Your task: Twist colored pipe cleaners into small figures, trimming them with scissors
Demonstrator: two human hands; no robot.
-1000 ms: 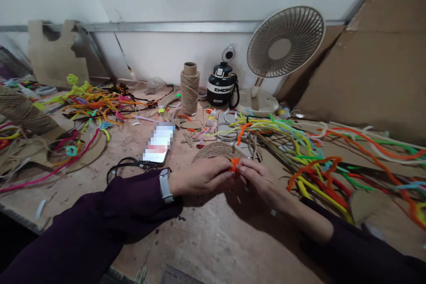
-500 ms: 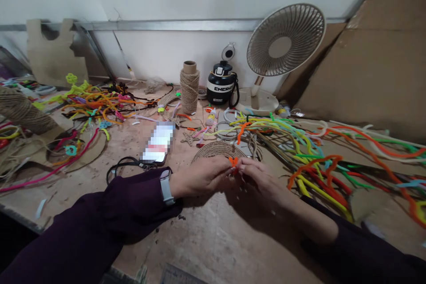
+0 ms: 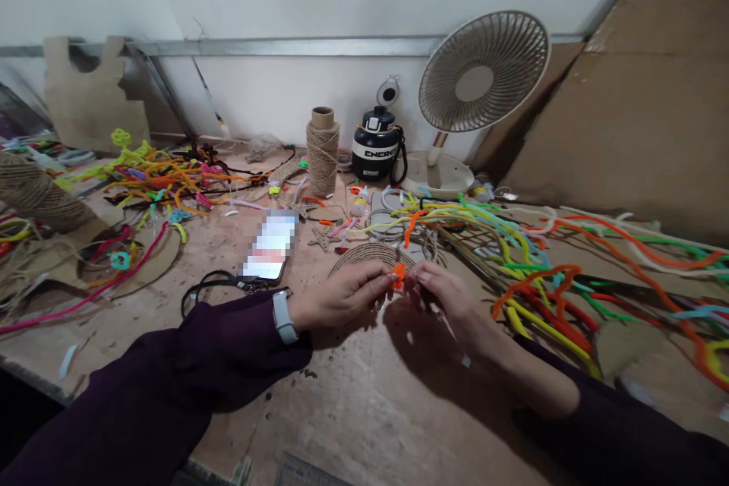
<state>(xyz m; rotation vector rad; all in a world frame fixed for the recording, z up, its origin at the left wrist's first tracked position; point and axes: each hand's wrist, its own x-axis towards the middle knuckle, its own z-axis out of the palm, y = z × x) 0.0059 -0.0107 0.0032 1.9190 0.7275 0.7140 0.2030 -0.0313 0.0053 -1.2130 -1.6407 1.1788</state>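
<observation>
Between thumb and fingers my left hand point(image 3: 350, 296) pinches a small orange pipe-cleaner flower point(image 3: 399, 276). My right hand point(image 3: 449, 300) is just to the right of the flower, its fingertips bent and pressed together; what they hold, if anything, is too small to make out. Both hands are raised over the wooden table. Just behind them lies a coiled twine mat point(image 3: 364, 252), partly hidden by my fingers. An orange pipe-cleaner piece point(image 3: 414, 225) lies past the mat.
A phone point(image 3: 269, 247) with a black strap lies left of the mat. Farther back stand a twine spool point(image 3: 323, 156), a black bottle point(image 3: 374, 148) and a fan point(image 3: 484, 72). Loose colourful pipe cleaners point(image 3: 547, 258) spread over the right side, more point(image 3: 165, 171) at back left.
My hands have moved slightly apart, and the right fingertips have drawn away to the right. More of the orange flower shows in my left fingers.
</observation>
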